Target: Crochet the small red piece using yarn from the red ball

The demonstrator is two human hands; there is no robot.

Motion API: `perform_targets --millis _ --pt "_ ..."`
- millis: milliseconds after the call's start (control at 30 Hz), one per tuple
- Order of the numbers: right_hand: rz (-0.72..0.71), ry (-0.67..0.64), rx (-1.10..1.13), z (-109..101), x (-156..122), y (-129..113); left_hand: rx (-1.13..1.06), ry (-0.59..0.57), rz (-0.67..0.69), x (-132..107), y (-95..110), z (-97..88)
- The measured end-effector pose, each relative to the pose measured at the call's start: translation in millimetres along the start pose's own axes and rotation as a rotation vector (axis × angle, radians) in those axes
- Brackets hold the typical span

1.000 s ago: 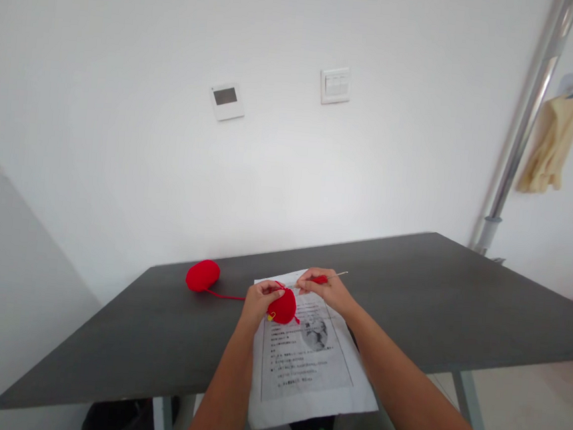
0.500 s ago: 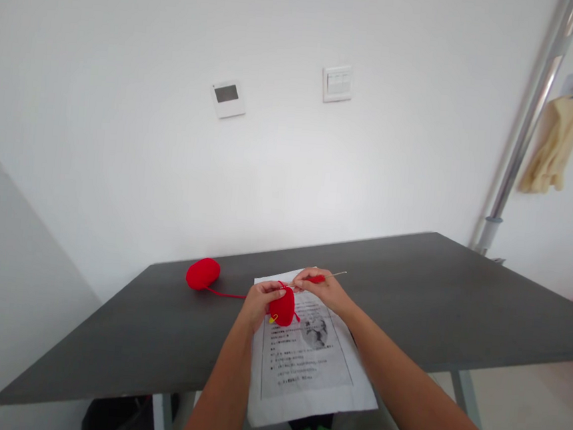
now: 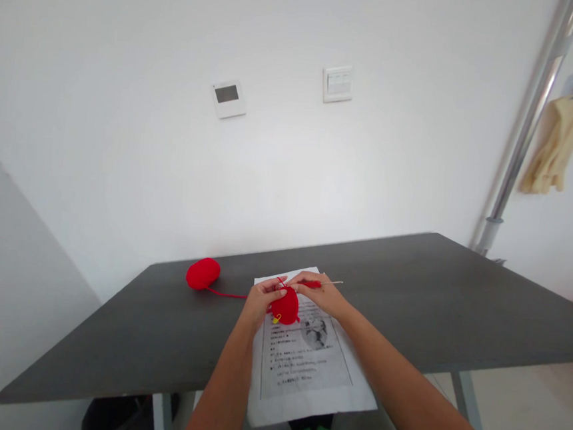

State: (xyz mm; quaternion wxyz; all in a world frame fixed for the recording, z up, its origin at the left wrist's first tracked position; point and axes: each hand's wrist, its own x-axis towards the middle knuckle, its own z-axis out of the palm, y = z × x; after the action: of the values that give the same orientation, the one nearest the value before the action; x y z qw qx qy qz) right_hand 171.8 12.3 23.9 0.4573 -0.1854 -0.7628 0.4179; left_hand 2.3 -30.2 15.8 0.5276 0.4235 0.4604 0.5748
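Observation:
My left hand (image 3: 262,297) pinches a round piece of red crochet work (image 3: 286,307) by its upper left edge. A yellow stitch marker (image 3: 277,318) hangs at the piece's lower left, and a short red tail sticks out at its lower right. In my right hand (image 3: 320,293) is a crochet hook (image 3: 314,284) with a red grip; its thin metal rear end points right, while its front tip lies at the top of the piece. Red yarn (image 3: 226,295) runs from my left hand to a red yarn ball (image 3: 203,274) at the left.
Beneath my hands a printed paper sheet (image 3: 312,378) overhangs the front edge of the dark grey table (image 3: 430,294). A white wall with a switch panel (image 3: 337,83) stands behind. A metal pole (image 3: 523,142) and hanging cream gloves (image 3: 562,142) are at the right.
The crochet piece has turned to show a rounder, wider face. My right hand and the hook have dipped slightly, and the hook lies flatter. The yarn ball has stayed put.

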Motion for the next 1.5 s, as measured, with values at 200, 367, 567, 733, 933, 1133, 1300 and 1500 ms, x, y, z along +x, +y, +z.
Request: perform_targets --millis 200,367,567,733,933,1133,1300,1500 --pt "-0.015 0.016 -0.038 0.1 -0.7 0.1 0.032 0.030 0.052 5.5 -5.7 -4.6" --pt "-0.011 0.023 -0.162 2.0 -1.9 1.4 0.068 0.042 0.089 6.2 -6.8 -4.3" --pt "-0.117 0.028 -0.301 7.3 -3.5 0.1 0.025 0.003 0.091 7.9 -8.3 -1.5" --pt "-0.212 0.030 -0.296 10.3 -4.3 -1.8 -0.099 0.010 0.029 5.1 -4.5 2.1" --pt "-0.141 0.090 -0.142 10.3 -2.6 -3.0 -0.180 -0.018 -0.072 -1.6 2.6 3.3" --pt "-0.002 0.077 0.065 8.1 1.3 -7.4 -0.212 -0.116 -0.126 -4.6 3.3 1.6" --pt "0.093 0.033 0.170 8.5 1.6 -8.7 -0.195 -0.157 -0.113 -5.3 3.6 2.1" --pt "0.134 0.018 0.196 9.6 1.8 -9.5 -0.156 -0.179 -0.073 -5.4 2.4 0.5"
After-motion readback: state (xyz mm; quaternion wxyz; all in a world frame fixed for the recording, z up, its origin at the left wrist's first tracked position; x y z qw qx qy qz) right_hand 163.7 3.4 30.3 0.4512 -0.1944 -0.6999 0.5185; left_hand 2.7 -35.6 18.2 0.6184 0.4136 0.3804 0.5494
